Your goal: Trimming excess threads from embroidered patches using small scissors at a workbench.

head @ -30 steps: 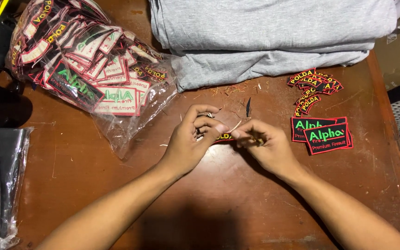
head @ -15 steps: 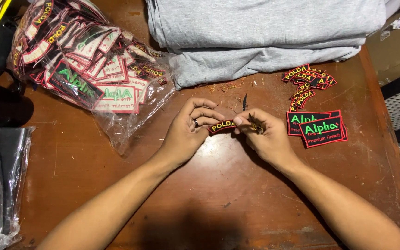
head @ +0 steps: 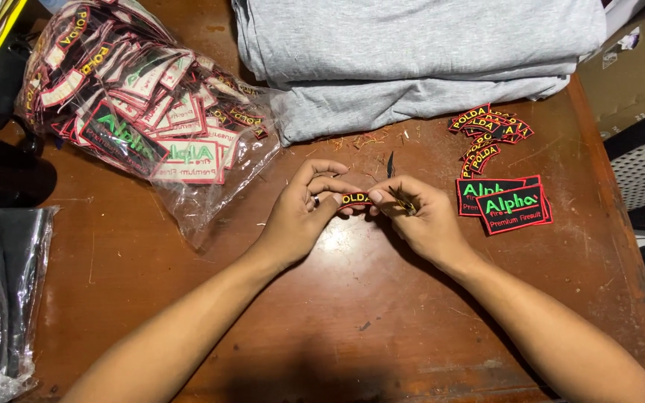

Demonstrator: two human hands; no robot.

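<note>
Pinching a small curved black embroidered patch with red edging [head: 355,198] between them at the table's middle, the left hand [head: 300,216] grips its left end while the right hand [head: 423,220] also holds small dark thread snips [head: 396,186]. Trimmed patches [head: 490,134] lie stacked to the right; a clear plastic bag of patches [head: 143,112], far left, remains full.

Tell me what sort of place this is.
Likely a small garment or embroidery workshop: a clear bag of patches, folded grey cloth, and sorted patch piles on a worn wooden table.
</note>
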